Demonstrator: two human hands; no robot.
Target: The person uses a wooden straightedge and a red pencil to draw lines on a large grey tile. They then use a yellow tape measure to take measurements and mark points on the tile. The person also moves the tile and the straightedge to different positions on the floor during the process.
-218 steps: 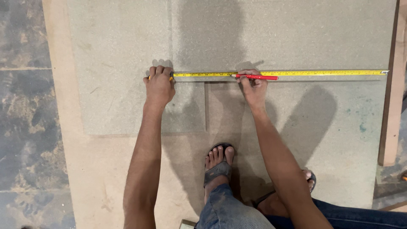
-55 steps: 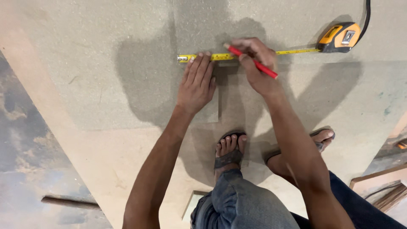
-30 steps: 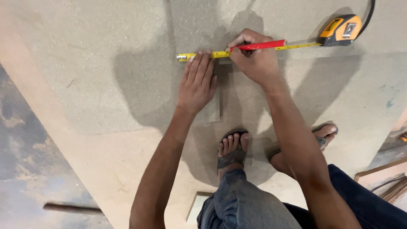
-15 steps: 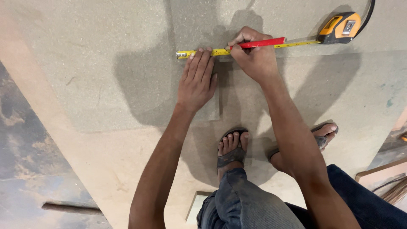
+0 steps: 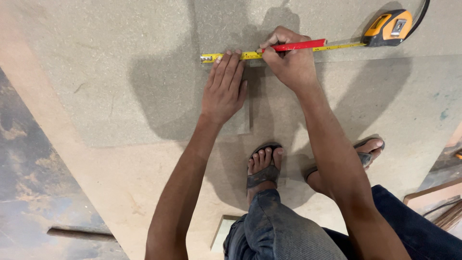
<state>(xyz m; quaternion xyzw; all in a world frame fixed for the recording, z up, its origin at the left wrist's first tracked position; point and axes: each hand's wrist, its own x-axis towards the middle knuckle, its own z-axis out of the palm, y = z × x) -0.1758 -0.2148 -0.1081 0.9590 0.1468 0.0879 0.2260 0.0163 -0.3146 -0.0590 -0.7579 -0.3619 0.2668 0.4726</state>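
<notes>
- The yellow tape measure blade [image 5: 284, 51] lies flat across the grey-brown board [image 5: 120, 72], stretched from its metal hook end to the orange and black tape measure case [image 5: 387, 28].
- The left hand [image 5: 224, 89] lies open and flat, palm down, just below the blade; its fingertips [image 5: 227, 54] press on the blade near the hook end. It grips nothing, only pins the blade to the board.
- The right hand [image 5: 288, 60] sits to the right of the left hand, right on the blade, fingers pinched closed around a red pencil [image 5: 296, 45].
- The pencil lies almost along the blade, its tip toward the hook end and its back end pointing toward the case.
- The case rests on the board at the far right end of the blade, well apart from both hands, with a black cord [image 5: 423, 12] running up from it.
- Below the blade, on a lower sheet [image 5: 144, 183], stand two feet in sandals [image 5: 262, 166], the nearer one under the gap between the forearms.
- A wooden strip [image 5: 79, 234] lies far below and left of the blade, on the stained floor [image 5: 29, 192].
</notes>
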